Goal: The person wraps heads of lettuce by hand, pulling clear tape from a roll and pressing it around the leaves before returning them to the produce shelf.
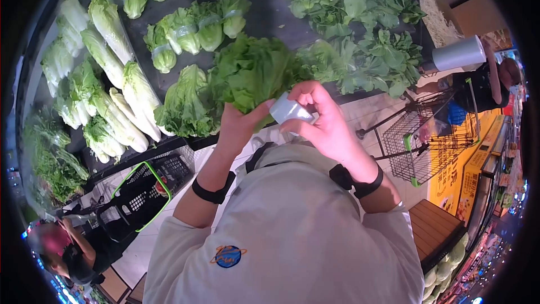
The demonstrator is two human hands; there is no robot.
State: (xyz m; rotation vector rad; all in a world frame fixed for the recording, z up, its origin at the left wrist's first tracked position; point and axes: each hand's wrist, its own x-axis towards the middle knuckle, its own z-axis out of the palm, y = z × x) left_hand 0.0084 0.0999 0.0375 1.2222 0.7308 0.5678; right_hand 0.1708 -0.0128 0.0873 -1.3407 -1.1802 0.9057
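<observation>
A leafy green lettuce [250, 70] is held up over the front edge of the dark display shelf. My left hand [241, 126] is closed around its base, with the thumb pointing toward the tape. In my right hand [323, 121] is a shiny silver-white roll of tape [291, 114], gripped between thumb and fingers against the lettuce's stem end. Another loose lettuce [188, 104] lies on the shelf just left of the held one. Behind it sit several banded lettuces [197, 28].
Long pale cabbages [109, 39] fill the left of the shelf, and leafy greens [354, 11] the right. A wire cart [430, 141] and a person stand at right. Another person with a black basket cart [138, 194] is at lower left. A wooden bench [436, 228] stands lower right.
</observation>
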